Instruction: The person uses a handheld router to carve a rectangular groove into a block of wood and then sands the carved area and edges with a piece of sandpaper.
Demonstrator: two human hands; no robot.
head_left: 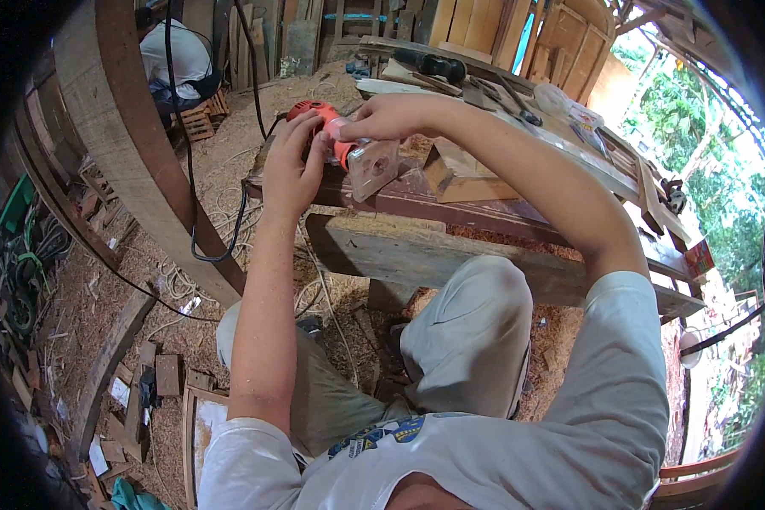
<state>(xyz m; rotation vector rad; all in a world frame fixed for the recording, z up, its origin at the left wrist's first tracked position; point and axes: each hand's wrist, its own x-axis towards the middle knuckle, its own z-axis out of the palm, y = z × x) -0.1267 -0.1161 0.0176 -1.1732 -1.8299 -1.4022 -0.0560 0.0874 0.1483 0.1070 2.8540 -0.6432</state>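
A red trim router [340, 140] with a clear square base plate [374, 168] lies tilted on its side at the left end of the wooden workbench [399, 200]. The fingers and thumb of my left hand [293, 161] curl round its motor end. My right hand [391, 117] reaches across from the right and closes on the router near its base, fingertips partly hidden. Just right of the base plate, an angled wooden frame piece [472, 180] rests on the bench.
Hand tools [518, 100] and a dark power tool [433, 66] lie farther back on the bench. A black cable [194, 195] hangs by a wooden post [136, 127] on the left. Wood offcuts [168, 374] and shavings cover the floor. Another person [178, 55] crouches at the far left.
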